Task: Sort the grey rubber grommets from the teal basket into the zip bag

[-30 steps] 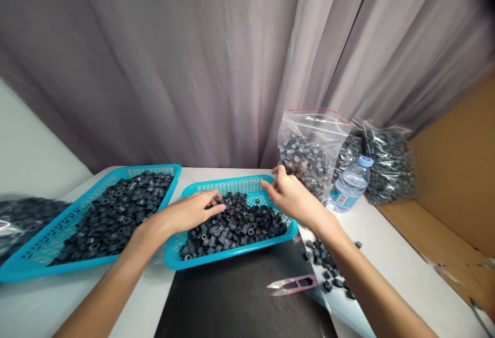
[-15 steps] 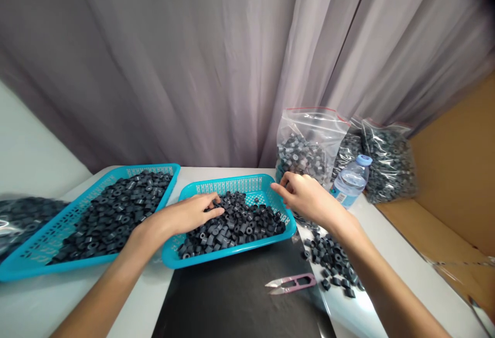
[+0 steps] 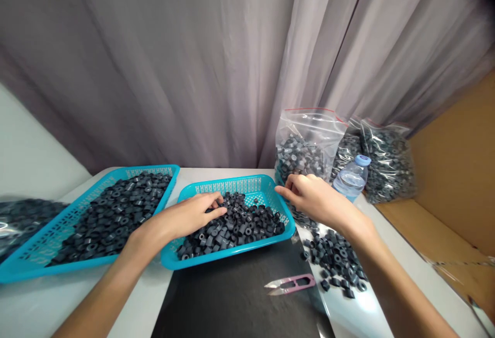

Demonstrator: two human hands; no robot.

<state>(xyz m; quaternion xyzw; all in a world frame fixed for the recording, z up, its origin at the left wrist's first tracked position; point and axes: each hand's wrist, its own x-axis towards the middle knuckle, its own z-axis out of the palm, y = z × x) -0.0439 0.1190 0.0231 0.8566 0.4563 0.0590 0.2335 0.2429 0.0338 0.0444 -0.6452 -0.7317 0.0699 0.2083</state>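
My left hand (image 3: 188,215) lies flat on a heap of small black ring-shaped parts (image 3: 243,224) in the middle blue tray (image 3: 216,258), fingers stretched over them. My right hand (image 3: 317,199) hovers just past the tray's right rim, above a loose pile of the same parts (image 3: 337,261) on the table. Its fingers are curled and its thumb and forefinger point left. What it holds, if anything, is hidden.
A larger blue tray (image 3: 38,271) of parts sits at the left, with a bag of parts (image 3: 15,216) beyond it. Pink thread snips (image 3: 290,284) lie on a black mat (image 3: 232,302). Two zip bags (image 3: 307,142) of parts, a water bottle (image 3: 350,179) and a cardboard box (image 3: 452,183) stand at the right.
My right hand has moved right, from over the tray's far right corner to beyond its rim, above the loose pile. My left hand has barely shifted on the parts.
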